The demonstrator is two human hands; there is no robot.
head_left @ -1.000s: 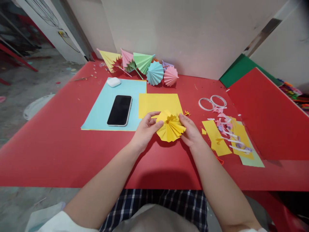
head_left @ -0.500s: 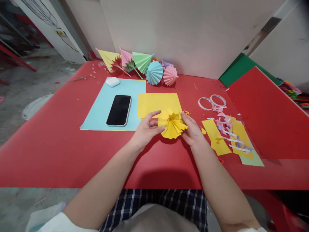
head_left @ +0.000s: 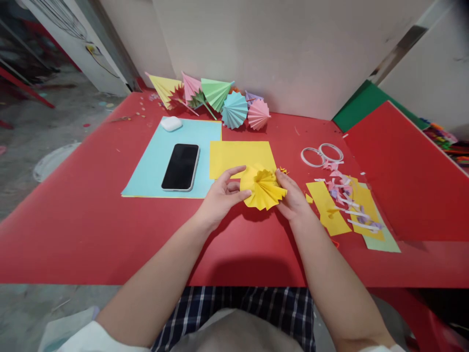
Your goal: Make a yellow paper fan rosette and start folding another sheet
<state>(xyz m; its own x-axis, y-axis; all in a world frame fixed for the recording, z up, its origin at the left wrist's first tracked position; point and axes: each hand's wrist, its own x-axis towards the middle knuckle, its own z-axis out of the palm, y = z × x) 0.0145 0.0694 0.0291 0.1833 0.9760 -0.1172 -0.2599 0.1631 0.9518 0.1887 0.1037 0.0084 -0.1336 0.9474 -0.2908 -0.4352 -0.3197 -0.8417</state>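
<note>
A pleated yellow paper fan [head_left: 262, 187], folded round like a small umbrella, is held just above the red table [head_left: 91, 220] between both hands. My left hand [head_left: 221, 194] pinches its left edge with thumb and fingers. My right hand [head_left: 292, 196] grips its right side, fingers curled behind the pleats. A flat yellow paper sheet [head_left: 240, 155] lies just beyond the fan.
A black phone [head_left: 181, 167] rests on a light blue sheet [head_left: 154, 161] with a white earbud case [head_left: 171, 123]. Several folded paper umbrellas [head_left: 220, 100] line the back wall. Tape rolls [head_left: 321, 154] and paper scraps [head_left: 348, 208] lie at the right, by a raised red board [head_left: 406, 181].
Both hands moved the yellow fan slightly up and to the right; its pleats turned a little. The grip of both hands stayed on it.
</note>
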